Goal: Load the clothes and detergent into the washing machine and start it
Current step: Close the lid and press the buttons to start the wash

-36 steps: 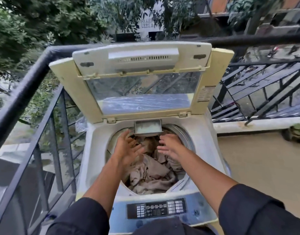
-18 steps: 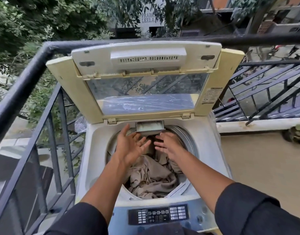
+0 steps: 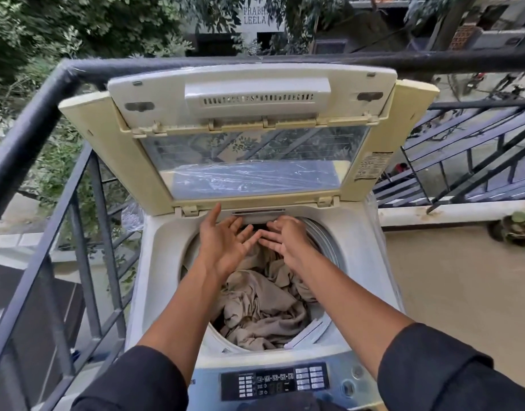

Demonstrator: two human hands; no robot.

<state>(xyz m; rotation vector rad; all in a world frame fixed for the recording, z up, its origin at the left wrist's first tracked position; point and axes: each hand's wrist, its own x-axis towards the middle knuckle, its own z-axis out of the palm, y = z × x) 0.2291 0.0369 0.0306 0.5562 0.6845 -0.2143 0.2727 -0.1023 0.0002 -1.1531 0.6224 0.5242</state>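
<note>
On a railed balcony above a leafy street, a person leans over a top-loading washing machine (image 3: 163,271) with its lid (image 3: 249,137) propped upright. Both hands reach to the back of the tub opening, just below the closed detergent drawer (image 3: 258,212): the left hand (image 3: 225,241) is open with the palm turned up and fingers spread, the right hand (image 3: 285,238) open too, fingers loosely curved downward, the fingertips of the two nearly meeting — neither holds anything. Beige clothes (image 3: 261,310) lie crumpled in the tub beneath the forearms, filling it close to the rim. Soft, light and limp, the load should give under a flat palm and is best gathered by a bunched fold rather than an edge; dry cloth is unlikely to slip. The drawer looks like stiff plastic, probably to be pulled by its front lip — its grip is too small to make out. The control panel (image 3: 274,382) sits nearest the person.
</note>
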